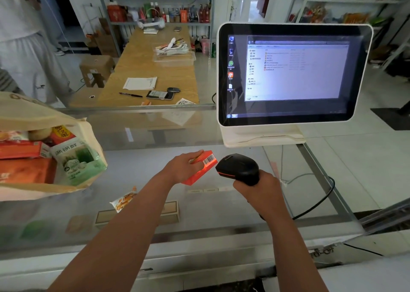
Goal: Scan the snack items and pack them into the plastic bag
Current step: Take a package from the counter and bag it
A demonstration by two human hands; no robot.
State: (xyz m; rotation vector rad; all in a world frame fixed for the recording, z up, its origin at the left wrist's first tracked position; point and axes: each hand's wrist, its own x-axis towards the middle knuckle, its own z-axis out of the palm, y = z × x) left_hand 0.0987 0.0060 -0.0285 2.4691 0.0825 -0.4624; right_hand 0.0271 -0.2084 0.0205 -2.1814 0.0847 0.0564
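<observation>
Left hand [180, 167] grips orange box [203, 168] over middle of glass counter [210, 216], barcode face turned toward scanner [239, 167], which right hand [263, 188] clamps just beside it: judged mid-scan. Bag [33, 191] lies open at left edge, part-filled.

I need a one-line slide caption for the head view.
Left hand holds an orange box barcode-up before the scanner gripped by the right hand.

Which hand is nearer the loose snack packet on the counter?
Left. The left hand, holding the orange box, is up-right of the packet; the right hand, gripping the scanner, is farther right.
</observation>
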